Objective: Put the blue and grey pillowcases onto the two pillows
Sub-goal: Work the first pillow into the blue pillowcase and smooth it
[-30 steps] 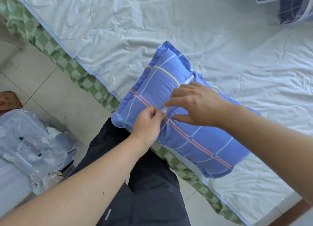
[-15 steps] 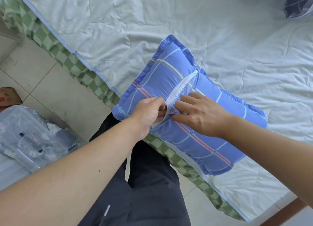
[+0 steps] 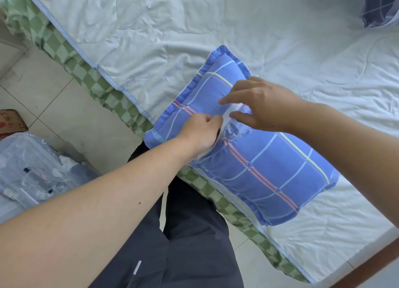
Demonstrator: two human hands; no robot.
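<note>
Both working the opening of the blue pillowcase [image 3: 254, 169] lying on the bed [image 3: 194, 39]: left hand [image 3: 201, 132] pinching fabric, right hand [image 3: 259, 104] pinching the white pillow [image 3: 232, 113] peeking out.

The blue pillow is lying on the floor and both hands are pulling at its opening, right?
Not quite. The blue pillow lies on the bed, at its edge, not on the floor. The head view shows that. The left hand and right hand are both at its opening.
</note>
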